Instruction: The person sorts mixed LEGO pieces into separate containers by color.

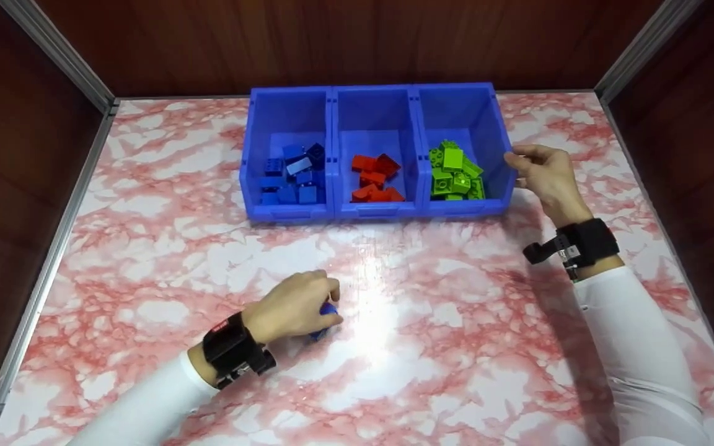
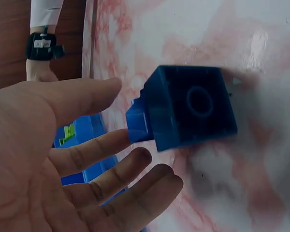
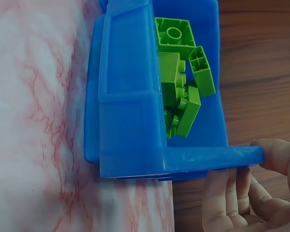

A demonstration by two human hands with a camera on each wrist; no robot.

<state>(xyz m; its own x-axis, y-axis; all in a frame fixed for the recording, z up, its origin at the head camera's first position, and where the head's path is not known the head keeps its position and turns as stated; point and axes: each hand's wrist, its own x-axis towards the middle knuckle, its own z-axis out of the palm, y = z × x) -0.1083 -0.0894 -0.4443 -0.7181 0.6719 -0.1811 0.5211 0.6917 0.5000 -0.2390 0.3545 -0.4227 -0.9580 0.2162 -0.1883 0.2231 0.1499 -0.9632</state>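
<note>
On the tabletop, my left hand (image 1: 295, 303) is around a blue toy brick (image 1: 328, 310). In the left wrist view the brick (image 2: 198, 106) turns its hollow underside to the camera, and a smaller blue part (image 2: 138, 121) shows behind it. The thumb stands apart from it; the index fingertip reaches the smaller part, though contact is unclear. My right hand (image 1: 546, 176) pinches the side wall of the right blue bin (image 3: 210, 157), thumb at the inner side and fingers outside. Green bricks (image 3: 186, 92) lie inside that bin.
Beside it, the joined middle bin (image 1: 372, 211) holds red bricks (image 1: 372, 179), and the left bin (image 1: 290, 214) holds blue bricks (image 1: 298, 166). All stand near the back wooden wall (image 1: 357, 43) on a red-and-white marbled tabletop (image 1: 165, 272). Wooden side walls enclose the table.
</note>
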